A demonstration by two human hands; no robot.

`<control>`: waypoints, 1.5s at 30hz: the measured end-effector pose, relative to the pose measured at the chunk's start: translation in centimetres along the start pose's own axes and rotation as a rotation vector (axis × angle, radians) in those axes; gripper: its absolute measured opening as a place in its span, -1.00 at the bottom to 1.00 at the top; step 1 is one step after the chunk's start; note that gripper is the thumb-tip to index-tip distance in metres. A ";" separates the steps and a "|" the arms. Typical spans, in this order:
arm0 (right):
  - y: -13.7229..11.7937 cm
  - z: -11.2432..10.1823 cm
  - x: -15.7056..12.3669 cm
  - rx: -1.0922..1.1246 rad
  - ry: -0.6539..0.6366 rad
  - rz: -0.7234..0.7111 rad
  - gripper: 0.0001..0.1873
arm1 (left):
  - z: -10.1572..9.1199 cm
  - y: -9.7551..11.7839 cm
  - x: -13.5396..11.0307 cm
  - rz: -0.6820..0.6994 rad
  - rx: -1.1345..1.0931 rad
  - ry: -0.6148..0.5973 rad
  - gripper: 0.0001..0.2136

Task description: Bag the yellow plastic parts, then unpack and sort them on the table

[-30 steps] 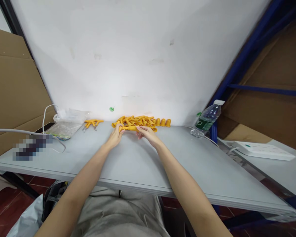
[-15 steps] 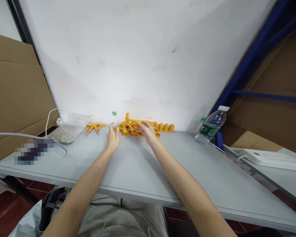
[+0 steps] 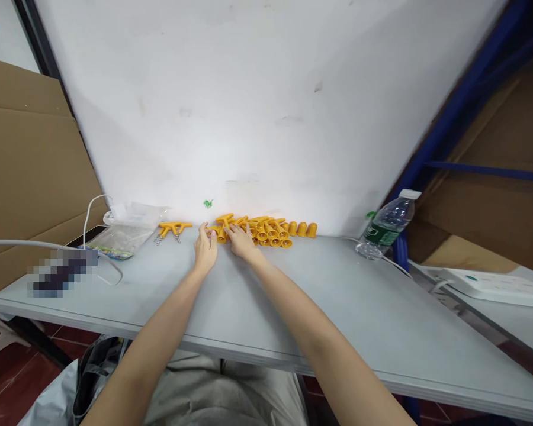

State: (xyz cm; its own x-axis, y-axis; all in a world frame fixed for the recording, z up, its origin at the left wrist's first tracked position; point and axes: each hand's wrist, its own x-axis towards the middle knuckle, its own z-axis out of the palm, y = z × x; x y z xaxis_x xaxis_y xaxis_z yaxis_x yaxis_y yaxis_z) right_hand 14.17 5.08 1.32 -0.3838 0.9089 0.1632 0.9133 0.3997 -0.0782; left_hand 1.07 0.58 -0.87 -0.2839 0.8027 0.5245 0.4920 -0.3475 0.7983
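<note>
Against the white wall lies a pile of yellow T-handled corkscrews [image 3: 266,220], many with bell-shaped yellow caps whose mouths face me. My left hand [image 3: 205,248] is upright at the pile's left end, thumb and fingers apart, beside the nearest yellow pieces. Over the left part of the pile lies my right hand [image 3: 244,241], fingers extended and touching the pieces; its fingertips are by the shaft of a topmost yellow corkscrew [image 3: 224,218]. Several yellow caps [image 3: 302,229] stand mouth down to the right. Further left, bare corkscrews [image 3: 173,227] show their metal spirals.
On the left are a clear plastic bag [image 3: 131,228], a white cable [image 3: 44,244] and a blurred-out dark object [image 3: 62,275]. A water bottle [image 3: 388,225] stands tilted at the right, near a power strip [image 3: 497,285]. The white wall [image 3: 266,118] bounds the grey table [image 3: 249,307] behind.
My right hand has moved left along the pile, uncovering caps on the right. The topmost corkscrew now lies lower and flatter. My left hand stays nearly in place.
</note>
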 end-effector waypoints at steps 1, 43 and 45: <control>-0.1 -0.1 0.2 -0.007 -0.037 0.000 -0.29 | 0.0 0.0 0.0 0.005 0.001 -0.004 -0.64; 18.8 -1.4 -2.7 -0.082 0.185 0.619 -0.63 | 0.8 0.2 -1.1 0.024 0.301 -0.220 -0.68; 19.2 -1.5 -2.8 -0.026 0.183 0.677 -0.61 | 0.8 0.2 -1.1 0.025 0.297 -0.224 -0.68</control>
State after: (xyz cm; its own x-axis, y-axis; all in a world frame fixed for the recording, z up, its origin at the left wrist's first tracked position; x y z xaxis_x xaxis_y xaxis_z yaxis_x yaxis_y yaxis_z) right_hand 32.95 10.07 0.81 0.2971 0.9216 0.2498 0.9474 -0.2519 -0.1976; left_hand 2.13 -0.01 -1.51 -0.0975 0.8933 0.4388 0.7233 -0.2393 0.6477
